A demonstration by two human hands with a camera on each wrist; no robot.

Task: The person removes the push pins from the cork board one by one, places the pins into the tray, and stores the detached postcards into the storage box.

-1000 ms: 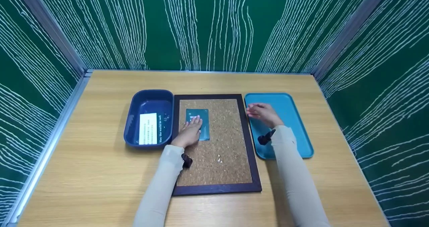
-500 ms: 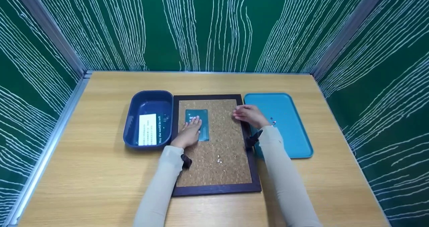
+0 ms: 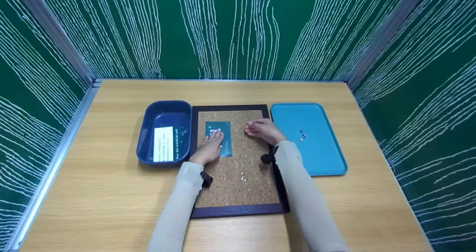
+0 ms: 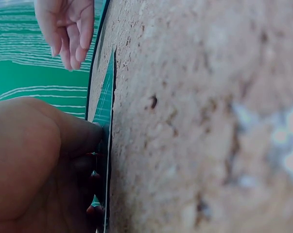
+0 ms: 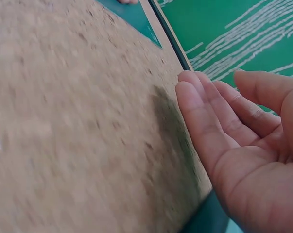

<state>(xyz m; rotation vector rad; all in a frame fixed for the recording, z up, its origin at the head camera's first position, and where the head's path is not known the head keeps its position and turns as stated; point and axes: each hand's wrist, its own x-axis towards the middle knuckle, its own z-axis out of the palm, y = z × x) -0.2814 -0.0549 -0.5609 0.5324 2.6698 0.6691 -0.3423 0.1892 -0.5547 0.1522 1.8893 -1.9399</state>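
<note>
A teal card (image 3: 226, 144) lies on the cork board (image 3: 256, 192), which has a dark frame. My left hand (image 3: 211, 144) rests on the card with its fingers spread; in the left wrist view the thumb (image 4: 80, 133) lies at the card's edge. Over the board's upper right part is my right hand (image 3: 263, 130), reaching toward the card. Its relaxed fingers (image 5: 204, 121) hang above the cork in the right wrist view, the thumb apart from them and nothing visible between. Several small shiny bits (image 3: 243, 177) lie on the lower cork, blurred in the left wrist view.
A navy bin (image 3: 140, 147) stands left of the board, holding a white printed card (image 3: 163, 144) and a dark one with lettering (image 3: 177, 144). To the right, a blue tray (image 3: 323, 159) carries several tiny shiny pieces (image 3: 302, 135). Green walls enclose the wooden table (image 3: 93, 192).
My right hand has moved left from over the blue tray to above the cork board, uncovering the tiny pieces on the tray. The left hand has stayed on the teal card.
</note>
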